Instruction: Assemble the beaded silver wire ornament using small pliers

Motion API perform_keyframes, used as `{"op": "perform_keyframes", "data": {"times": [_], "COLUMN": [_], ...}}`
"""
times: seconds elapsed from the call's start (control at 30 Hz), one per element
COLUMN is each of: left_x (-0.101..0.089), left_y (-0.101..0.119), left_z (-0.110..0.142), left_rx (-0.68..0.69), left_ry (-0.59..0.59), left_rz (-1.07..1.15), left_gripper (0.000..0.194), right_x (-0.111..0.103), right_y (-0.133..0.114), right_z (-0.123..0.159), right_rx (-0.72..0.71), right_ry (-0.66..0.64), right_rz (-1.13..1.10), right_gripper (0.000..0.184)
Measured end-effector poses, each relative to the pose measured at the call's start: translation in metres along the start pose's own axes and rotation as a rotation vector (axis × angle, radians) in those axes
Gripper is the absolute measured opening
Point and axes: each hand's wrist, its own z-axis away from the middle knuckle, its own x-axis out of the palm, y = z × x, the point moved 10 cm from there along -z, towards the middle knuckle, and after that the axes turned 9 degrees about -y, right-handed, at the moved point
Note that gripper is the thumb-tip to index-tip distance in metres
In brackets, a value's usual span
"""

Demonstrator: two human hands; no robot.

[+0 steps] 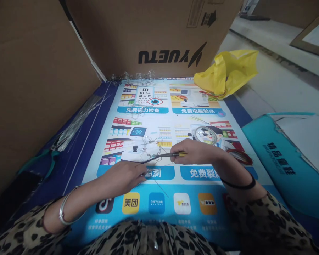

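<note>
My right hand (194,151) is closed around a slim dark tool (166,154) with yellow at its grip end. The tool points left, toward a ring of thin wire with small clear beads (151,146) above the printed sheet. My left hand (131,174) lies just below the ring, fingers curled, and what it grips is hidden. A dark curved strip runs from behind its knuckles to the tool; I cannot tell if they are one piece. One loose thin wire (161,188) sticks out below the left fingers.
Green-handled pliers (51,159) and a bundle of thin wires (74,124) lie at left. Beaded wire pieces (138,76) sit by the cardboard box (159,32). A yellow bag (225,74), a round clear dish (206,134), a reddish coil (240,156) and a teal box (284,166) are at right.
</note>
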Motion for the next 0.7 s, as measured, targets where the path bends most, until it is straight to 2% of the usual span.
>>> {"op": "perform_keyframes", "data": {"times": [0.03,0.1,0.2,0.33,0.43,0.57,0.7], "left_x": [-0.007,-0.028,-0.061,-0.083,-0.098,-0.11,-0.113], "left_y": [-0.002,-0.005,0.003,0.021,0.024,0.023,0.017], "left_z": [0.001,0.002,-0.001,-0.021,-0.032,-0.033,-0.033], "left_rx": [-0.022,-0.044,-0.002,0.056,0.048,0.066,0.054], "left_ry": [0.024,0.143,0.324,0.354,0.395,0.447,0.481], "left_rz": [0.016,0.045,0.02,-0.233,-0.401,-0.517,-0.578], "left_gripper": [0.019,0.022,0.028,0.028,0.02,0.014,0.011], "right_x": [-0.003,-0.012,-0.028,-0.051,-0.063,-0.059,-0.054], "right_y": [0.002,0.005,0.005,0.001,-0.003,0.003,0.01], "right_z": [0.003,0.008,0.014,0.022,0.027,0.015,-0.005], "right_rx": [0.005,0.01,0.027,0.083,0.093,0.125,0.091], "right_ry": [0.011,0.058,0.187,0.395,0.499,0.43,0.374], "right_rz": [-0.01,-0.043,-0.089,-0.084,-0.087,-0.101,-0.151], "right_gripper": [0.013,0.014,0.016,0.017,0.02,0.025,0.02]}}
